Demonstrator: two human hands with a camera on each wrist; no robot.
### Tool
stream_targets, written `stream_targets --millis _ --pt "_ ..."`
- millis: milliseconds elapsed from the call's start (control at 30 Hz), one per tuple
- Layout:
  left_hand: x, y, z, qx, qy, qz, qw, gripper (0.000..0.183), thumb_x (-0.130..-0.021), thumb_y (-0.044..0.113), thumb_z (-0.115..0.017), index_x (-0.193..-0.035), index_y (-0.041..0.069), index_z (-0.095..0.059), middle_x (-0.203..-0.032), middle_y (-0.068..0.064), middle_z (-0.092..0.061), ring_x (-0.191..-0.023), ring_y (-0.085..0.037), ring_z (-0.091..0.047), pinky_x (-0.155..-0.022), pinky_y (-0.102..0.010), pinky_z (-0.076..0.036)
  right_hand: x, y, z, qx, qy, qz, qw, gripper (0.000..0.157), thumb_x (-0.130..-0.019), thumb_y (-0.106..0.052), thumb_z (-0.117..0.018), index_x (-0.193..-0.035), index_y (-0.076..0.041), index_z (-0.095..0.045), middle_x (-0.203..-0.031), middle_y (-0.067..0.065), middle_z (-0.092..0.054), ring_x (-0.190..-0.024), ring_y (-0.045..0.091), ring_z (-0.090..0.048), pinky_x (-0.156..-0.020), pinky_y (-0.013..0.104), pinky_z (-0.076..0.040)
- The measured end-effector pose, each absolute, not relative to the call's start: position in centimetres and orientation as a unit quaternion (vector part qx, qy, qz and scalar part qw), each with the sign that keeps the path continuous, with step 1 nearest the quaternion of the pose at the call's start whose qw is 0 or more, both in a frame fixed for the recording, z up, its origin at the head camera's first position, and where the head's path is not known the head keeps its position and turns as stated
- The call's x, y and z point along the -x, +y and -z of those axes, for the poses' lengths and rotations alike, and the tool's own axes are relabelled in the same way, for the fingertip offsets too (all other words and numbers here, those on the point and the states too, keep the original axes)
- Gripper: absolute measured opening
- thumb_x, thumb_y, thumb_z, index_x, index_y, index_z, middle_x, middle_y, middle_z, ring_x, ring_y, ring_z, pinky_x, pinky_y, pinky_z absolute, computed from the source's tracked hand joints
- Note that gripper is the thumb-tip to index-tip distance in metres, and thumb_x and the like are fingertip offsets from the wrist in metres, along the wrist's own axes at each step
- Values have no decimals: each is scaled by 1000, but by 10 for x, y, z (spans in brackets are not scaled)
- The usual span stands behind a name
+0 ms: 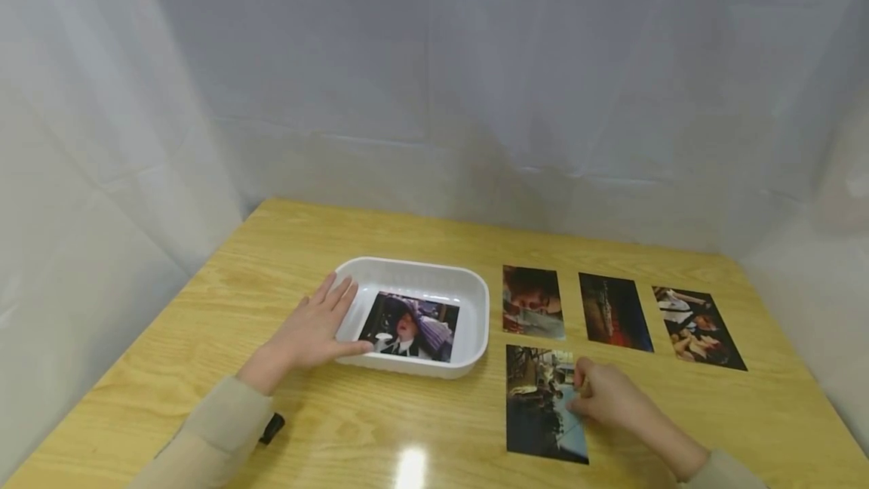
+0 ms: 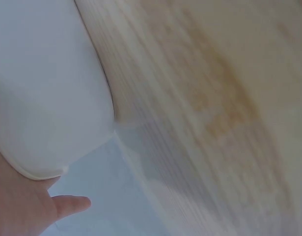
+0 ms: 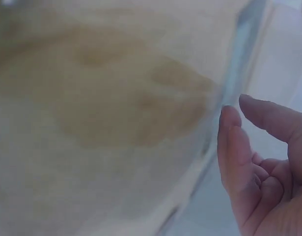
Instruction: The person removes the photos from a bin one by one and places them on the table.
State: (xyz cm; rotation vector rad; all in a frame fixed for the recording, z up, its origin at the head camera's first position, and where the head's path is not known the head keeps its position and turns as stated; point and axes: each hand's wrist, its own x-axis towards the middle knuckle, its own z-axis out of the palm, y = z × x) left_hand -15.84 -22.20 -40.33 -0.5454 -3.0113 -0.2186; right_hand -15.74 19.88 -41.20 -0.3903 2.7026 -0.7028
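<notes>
My left hand [image 1: 319, 327] rests on the left side of a white plastic tray [image 1: 475, 315], fingers spread over the rim and thumb along the front edge. Inside the tray lies a photo print [image 1: 421, 327] with a purple-striped hat in it. In the left wrist view, the tray's outer wall [image 2: 47, 88] fills the upper left. At the right, the thumb and forefinger of my right hand [image 1: 614, 398] reach the right edge of a dark-bordered photo print [image 1: 539, 413] lying on the table. The right wrist view shows a small gap between these fingertips [image 3: 229, 115].
Three more photo prints lie in a row behind: one with a face [image 1: 532, 304], a dark red-and-blue one [image 1: 614, 312] and one with figures [image 1: 699, 328]. A small black object [image 1: 272, 429] lies by the left sleeve. White sheeting [image 1: 434, 81] hangs around the wooden table [image 1: 380, 429].
</notes>
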Motion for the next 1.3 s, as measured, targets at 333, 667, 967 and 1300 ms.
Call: stream_targets --millis 333,667,967,1300 --pt "160 -224 406 175 -981 69 40 98 -75 67 -46 -138 -4 -21 -143 -19 -16 -131 -37 -5 -95 -62 -19 170 186 375 202 945 239 96 30 -75 -26 -70 -96 -7 -57 -79 0 -59 -71 14 -56 -56 29 -46" --pt "159 -225 405 171 -982 74 35 98 -75 67 -46 -138 -4 -21 -143 -19 -16 -131 -36 -3 -95 -61 -18 188 130 362 262 928 264 33 37 -75 -28 -71 -103 -9 -58 -100 5 -61 -92 23 -57 -74 36 -49" --pt "161 -224 406 175 -981 75 36 98 -75 67 -47 -138 -4 -21 -143 -19 -16 -131 -36 -4 -95 -61 -18 204 75 358 319 909 265 32 43 -75 -28 -71 -109 -7 -56 -103 6 -59 -95 21 -55 -79 36 -46" --pt "160 -222 405 177 -981 77 34 98 -75 67 -47 -138 -3 -21 -144 -18 -16 -131 -36 -3 -96 -60 -17 225 34 383 370 899 231 33 53 -72 -25 -73 -113 1 -52 -105 15 -58 -96 26 -54 -83 36 -43"
